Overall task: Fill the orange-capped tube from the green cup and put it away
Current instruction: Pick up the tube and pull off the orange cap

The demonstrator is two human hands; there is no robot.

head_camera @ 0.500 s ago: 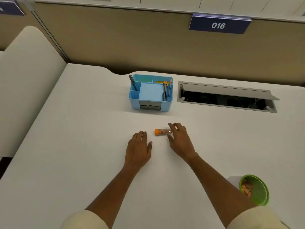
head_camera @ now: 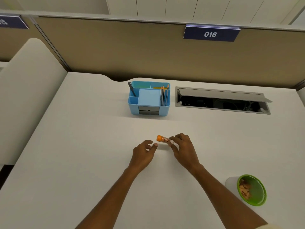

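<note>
A small clear tube with an orange cap [head_camera: 163, 140] is held just above the white desk [head_camera: 82, 146], lying sideways with its cap to the left; brownish bits show inside it. My right hand [head_camera: 183, 148] pinches its right end between fingers and thumb. My left hand [head_camera: 144, 152] hovers just left of the cap, fingers curled and apart, touching nothing. The green cup [head_camera: 252, 190] lies tipped at the lower right, its mouth facing me, with brown pieces inside.
A blue desk organiser [head_camera: 149, 99] with pencils, a pen and a notepad stands at the back centre. To its right is an open cable hatch [head_camera: 221, 101] sunk into the desk. A tan partition with a "016" sign closes the back.
My right hand has lifted the tube off the desk. My left hand has risen from lying flat and curled towards the orange cap. The camera has tilted up.
</note>
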